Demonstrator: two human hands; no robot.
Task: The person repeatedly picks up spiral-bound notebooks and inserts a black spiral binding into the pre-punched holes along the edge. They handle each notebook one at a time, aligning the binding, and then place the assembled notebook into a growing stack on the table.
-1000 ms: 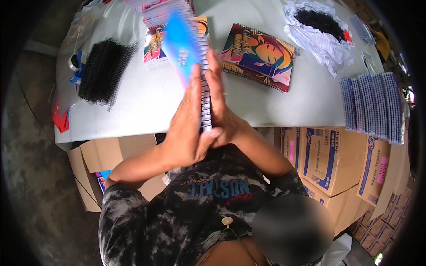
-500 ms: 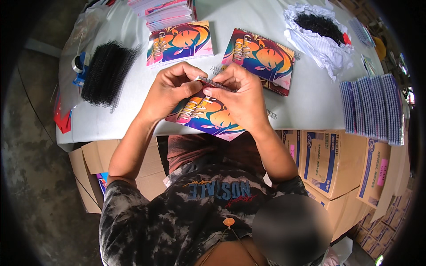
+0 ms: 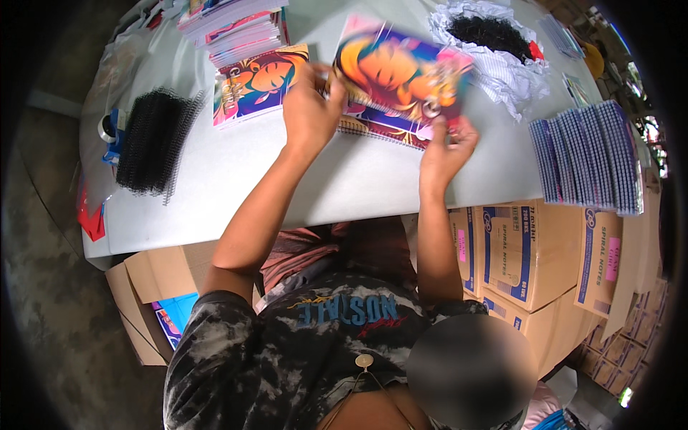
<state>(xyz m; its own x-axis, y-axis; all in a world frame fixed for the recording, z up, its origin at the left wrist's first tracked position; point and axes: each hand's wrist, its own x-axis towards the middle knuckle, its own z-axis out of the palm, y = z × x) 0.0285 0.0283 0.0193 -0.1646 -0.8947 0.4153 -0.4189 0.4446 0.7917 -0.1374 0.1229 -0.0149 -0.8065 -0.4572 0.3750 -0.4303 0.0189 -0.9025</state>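
Note:
A spiral notebook (image 3: 390, 64) with a colourful cartoon-face cover is in motion and blurred, tilted over another bound notebook (image 3: 380, 132) lying on the table. My right hand (image 3: 448, 147) pinches its near edge toward the right corner, thumb on the cover. At its left end is my left hand (image 3: 313, 107), fingers curled in against the edge; their exact grip is partly hidden. Just left of that hand lies a small pile of the same covers (image 3: 261, 82).
A bundle of black wire coils (image 3: 154, 143) and a tape dispenser (image 3: 111, 132) lie at the left. Stacked notebooks (image 3: 240, 32) stand at the back. Black coils on crumpled wrapping (image 3: 494, 39), a notebook row (image 3: 588, 158) and cartons (image 3: 509, 251) are at the right.
The notebook has gone from near the table's front edge, where both hands worked at its coil, to the far middle, over the other notebook. My hands have moved apart, away from me.

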